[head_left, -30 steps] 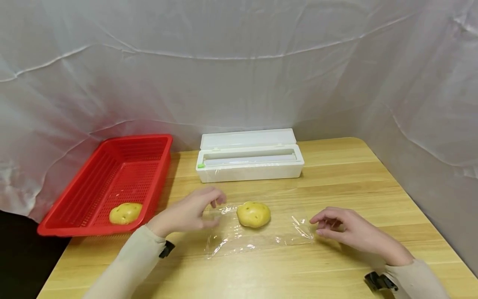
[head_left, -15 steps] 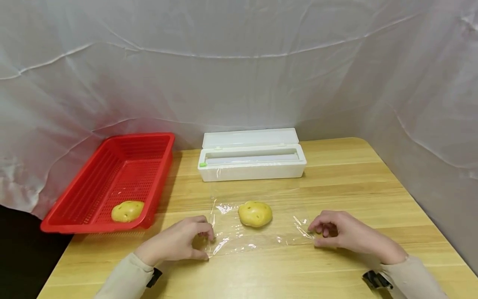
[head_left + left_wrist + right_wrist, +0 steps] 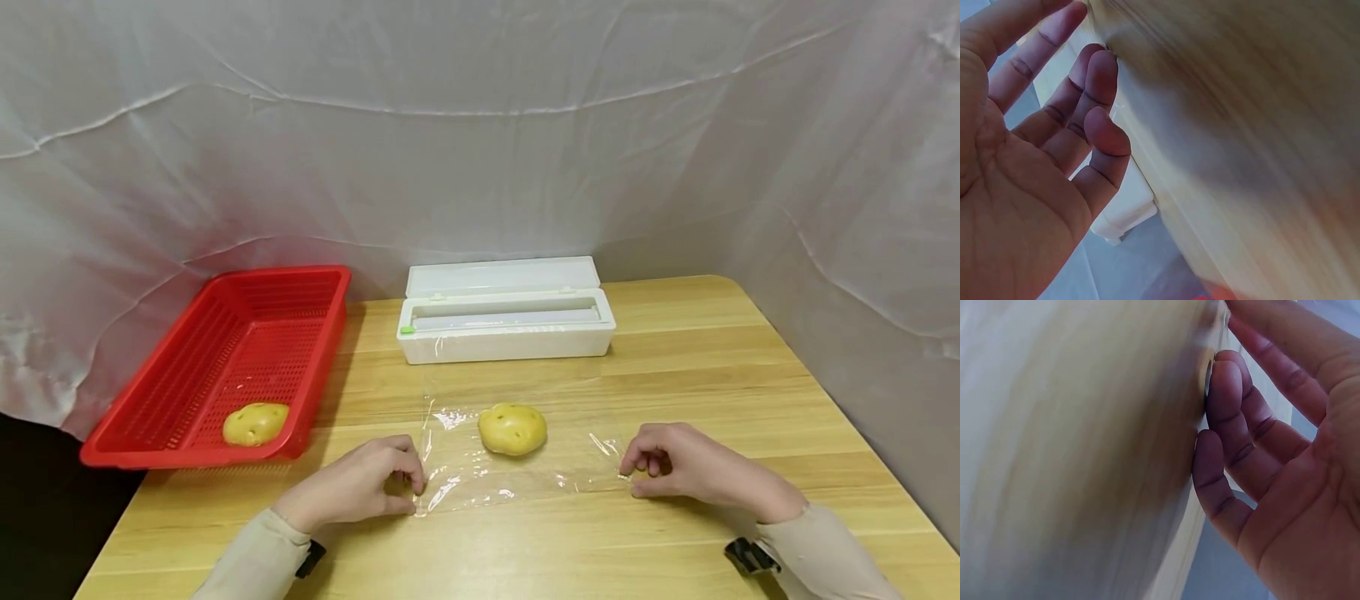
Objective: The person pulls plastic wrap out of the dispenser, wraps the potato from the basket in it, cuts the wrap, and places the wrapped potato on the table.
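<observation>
While potato sits on wrap, left hand, right hand: fingers narrow, can't tell grip. Likely wrapping; next needs pinch.

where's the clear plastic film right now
In the head view, the clear film lies on the table between the left hand and right hand, beneath a potato, nearer the person than the white box.

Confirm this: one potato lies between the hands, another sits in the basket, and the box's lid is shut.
Not shut: the lid is open behind the box, as the head view shows. One potato does lie between the hands, another potato in the basket.
</observation>
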Action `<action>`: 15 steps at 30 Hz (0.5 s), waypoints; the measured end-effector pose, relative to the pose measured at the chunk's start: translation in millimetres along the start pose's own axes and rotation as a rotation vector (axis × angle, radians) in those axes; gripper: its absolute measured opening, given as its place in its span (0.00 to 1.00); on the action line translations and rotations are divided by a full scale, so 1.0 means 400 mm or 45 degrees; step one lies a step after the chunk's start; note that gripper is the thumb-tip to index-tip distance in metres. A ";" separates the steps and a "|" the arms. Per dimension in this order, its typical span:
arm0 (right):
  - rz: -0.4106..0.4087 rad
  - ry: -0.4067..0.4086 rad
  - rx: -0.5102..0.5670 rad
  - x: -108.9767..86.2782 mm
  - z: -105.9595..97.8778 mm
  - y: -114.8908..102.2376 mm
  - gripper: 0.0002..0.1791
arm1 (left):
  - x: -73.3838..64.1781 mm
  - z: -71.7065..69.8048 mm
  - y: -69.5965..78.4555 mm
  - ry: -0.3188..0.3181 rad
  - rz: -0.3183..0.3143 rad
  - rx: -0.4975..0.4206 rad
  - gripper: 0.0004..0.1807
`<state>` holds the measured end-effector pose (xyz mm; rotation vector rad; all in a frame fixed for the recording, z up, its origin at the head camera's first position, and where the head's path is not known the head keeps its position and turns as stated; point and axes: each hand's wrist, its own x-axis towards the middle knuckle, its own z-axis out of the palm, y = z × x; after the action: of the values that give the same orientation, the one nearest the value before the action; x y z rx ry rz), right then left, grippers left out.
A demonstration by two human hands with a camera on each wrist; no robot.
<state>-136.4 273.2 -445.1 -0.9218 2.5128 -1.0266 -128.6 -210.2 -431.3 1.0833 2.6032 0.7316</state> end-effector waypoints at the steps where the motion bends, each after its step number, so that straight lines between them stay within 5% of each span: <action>1: -0.002 -0.001 -0.012 0.001 0.000 0.000 0.06 | 0.000 0.000 -0.001 0.001 0.005 0.000 0.12; 15: -0.036 0.008 -0.058 0.007 0.003 0.001 0.04 | 0.001 0.006 -0.007 0.015 0.067 0.058 0.11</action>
<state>-138.0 271.1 -446.5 -0.9710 2.5454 -0.9861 -129.8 -210.6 -434.8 1.1682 2.6225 0.6954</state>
